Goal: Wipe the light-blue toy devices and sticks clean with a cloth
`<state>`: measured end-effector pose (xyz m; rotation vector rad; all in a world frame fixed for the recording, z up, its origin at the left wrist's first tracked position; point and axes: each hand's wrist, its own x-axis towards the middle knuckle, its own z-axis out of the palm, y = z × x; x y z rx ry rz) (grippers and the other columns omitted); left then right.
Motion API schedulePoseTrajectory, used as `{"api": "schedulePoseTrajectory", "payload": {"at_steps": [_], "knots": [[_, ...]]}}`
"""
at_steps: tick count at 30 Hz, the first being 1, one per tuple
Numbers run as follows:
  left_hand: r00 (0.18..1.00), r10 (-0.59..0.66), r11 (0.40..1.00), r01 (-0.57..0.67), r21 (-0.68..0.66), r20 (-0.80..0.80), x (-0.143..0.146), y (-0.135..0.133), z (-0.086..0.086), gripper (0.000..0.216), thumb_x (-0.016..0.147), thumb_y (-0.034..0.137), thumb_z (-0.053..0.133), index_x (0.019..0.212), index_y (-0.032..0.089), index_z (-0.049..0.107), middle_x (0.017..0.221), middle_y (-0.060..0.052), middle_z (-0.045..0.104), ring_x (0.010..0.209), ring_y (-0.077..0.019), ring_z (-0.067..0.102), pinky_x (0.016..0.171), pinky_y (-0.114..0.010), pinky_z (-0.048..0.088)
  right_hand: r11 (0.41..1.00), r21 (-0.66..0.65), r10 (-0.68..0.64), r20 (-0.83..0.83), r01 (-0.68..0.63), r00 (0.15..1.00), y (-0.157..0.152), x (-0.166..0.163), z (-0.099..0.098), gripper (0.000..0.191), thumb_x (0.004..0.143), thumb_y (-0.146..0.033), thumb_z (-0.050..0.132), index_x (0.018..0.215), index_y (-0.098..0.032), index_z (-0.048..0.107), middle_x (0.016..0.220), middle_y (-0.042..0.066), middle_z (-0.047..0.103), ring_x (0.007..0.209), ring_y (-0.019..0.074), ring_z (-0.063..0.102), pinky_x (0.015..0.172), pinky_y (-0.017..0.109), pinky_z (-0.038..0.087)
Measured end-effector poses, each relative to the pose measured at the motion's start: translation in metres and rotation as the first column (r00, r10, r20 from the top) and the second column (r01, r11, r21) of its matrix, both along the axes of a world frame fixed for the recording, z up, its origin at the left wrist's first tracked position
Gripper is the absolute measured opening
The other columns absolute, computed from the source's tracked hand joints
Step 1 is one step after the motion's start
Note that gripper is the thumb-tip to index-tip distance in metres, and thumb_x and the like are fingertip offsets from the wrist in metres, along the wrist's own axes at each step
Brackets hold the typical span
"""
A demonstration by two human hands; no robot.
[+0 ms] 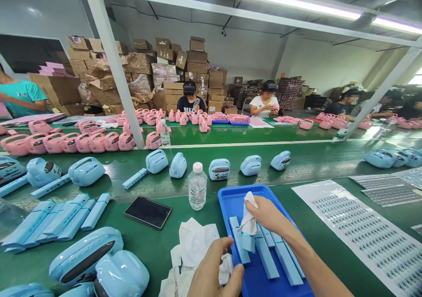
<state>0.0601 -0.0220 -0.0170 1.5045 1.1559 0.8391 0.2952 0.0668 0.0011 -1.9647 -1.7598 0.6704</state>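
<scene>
My right hand (265,213) pinches a crumpled white cloth (249,220) above the blue tray (268,190). The cloth lies against a light blue plastic bar (248,243) that stands tilted beneath it. Several similar bars (267,257) lie in the tray, partly covered by my right forearm. By the tray's left edge my left hand (216,268) has its thumb and fingers apart, with nothing in it. A pile of white cloth pieces (198,242) spreads on the green table beside that hand, which partly hides it.
A water bottle (197,187) stands behind the cloths, left of the tray; a phone (147,212) lies nearby. Blue speaker-like cases (86,255) and stacked bars (56,220) fill the left. A sticker sheet (356,222) lies right. Co-workers sit across, behind pink cases (69,142).
</scene>
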Motion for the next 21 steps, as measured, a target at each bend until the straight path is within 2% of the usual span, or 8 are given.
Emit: {"api": "schedulePoseTrajectory", "payload": {"at_steps": [3,5,8,11,14,16,19,21], "knots": [[0.981,-0.012,0.999,0.019,-0.033,0.192,0.020,0.005,0.002,0.060,0.092,0.046,0.067,0.146,0.023,0.052,0.135,-0.015,0.072,0.117,-0.0329,0.069,0.099,-0.044,0.053,0.991,0.122,-0.017,-0.243,0.048,0.970,-0.024,-0.023,0.017,0.050,0.110,-0.056,0.040,0.084,-0.019,0.062,0.070,-0.004,0.056,0.064,0.0142,0.054,0.061,0.027,0.045],[0.947,-0.016,0.988,0.065,-0.143,0.321,0.026,0.008,0.005,0.066,0.095,0.056,0.064,0.148,0.021,0.043,0.103,-0.009,0.077,0.078,-0.0228,0.073,0.071,-0.034,0.058,0.979,0.173,-0.034,-0.371,0.105,0.928,-0.038,-0.041,0.022,0.056,0.106,-0.067,0.041,0.090,-0.019,0.066,0.070,-0.002,0.059,0.064,0.0156,0.054,0.059,0.027,0.046],[0.786,0.055,0.885,0.247,-0.394,0.616,0.020,0.012,0.010,0.074,0.087,0.074,0.069,0.135,0.022,0.048,0.070,0.007,0.063,0.040,-0.0095,0.054,0.040,-0.021,0.037,0.936,0.251,-0.093,-0.498,0.247,0.862,-0.051,-0.060,0.022,0.066,0.103,-0.075,0.039,0.105,-0.017,0.071,0.078,0.005,0.068,0.075,0.0222,0.063,0.065,0.030,0.053],[0.597,0.170,0.737,0.451,-0.504,0.784,0.006,0.014,0.012,0.076,0.079,0.077,0.074,0.126,0.019,0.059,0.059,0.009,0.059,0.036,-0.0075,0.050,0.039,-0.020,0.030,0.895,0.330,-0.061,-0.576,0.300,0.816,-0.058,-0.073,0.020,0.078,0.107,-0.072,0.018,0.122,-0.018,0.072,0.107,0.013,0.075,0.096,0.0273,0.070,0.080,0.034,0.059],[0.560,0.147,0.752,0.472,-0.460,0.815,-0.004,0.011,0.008,0.064,0.078,0.074,0.079,0.107,0.018,0.068,0.050,0.006,0.057,0.042,-0.0089,0.052,0.046,-0.020,0.032,0.901,0.424,0.156,-0.515,0.092,0.843,-0.061,-0.085,0.021,0.055,0.104,-0.068,0.045,0.119,-0.027,0.078,0.150,0.009,0.060,0.126,0.0286,0.063,0.107,0.036,0.053],[0.520,0.117,0.734,0.529,-0.426,0.846,-0.007,0.008,0.004,0.058,0.076,0.071,0.082,0.097,0.019,0.070,0.051,0.004,0.057,0.043,-0.0080,0.050,0.048,-0.020,0.030,0.909,0.416,0.217,-0.499,0.012,0.839,-0.058,-0.089,0.023,0.043,0.098,-0.063,0.063,0.115,-0.027,0.080,0.141,0.009,0.067,0.124,0.0288,0.066,0.106,0.036,0.054],[0.402,0.100,0.671,0.648,-0.360,0.910,-0.011,0.003,0.001,0.057,0.077,0.068,0.082,0.103,0.018,0.074,0.050,0.008,0.047,0.039,-0.0048,0.033,0.047,-0.022,0.022,0.932,0.322,0.059,-0.588,0.167,0.807,-0.052,-0.085,0.025,0.052,0.099,-0.066,0.060,0.116,-0.019,0.075,0.087,0.006,0.077,0.075,0.0219,0.072,0.067,0.029,0.061],[0.375,0.076,0.680,0.658,-0.322,0.924,-0.014,0.002,0.001,0.060,0.077,0.070,0.080,0.104,0.017,0.075,0.049,0.010,0.039,0.040,-0.0059,0.026,0.048,-0.023,0.022,0.928,0.301,0.009,-0.608,0.220,0.794,-0.053,-0.084,0.024,0.056,0.101,-0.068,0.054,0.122,-0.018,0.073,0.093,0.008,0.078,0.073,0.0213,0.072,0.063,0.028,0.061]]}}
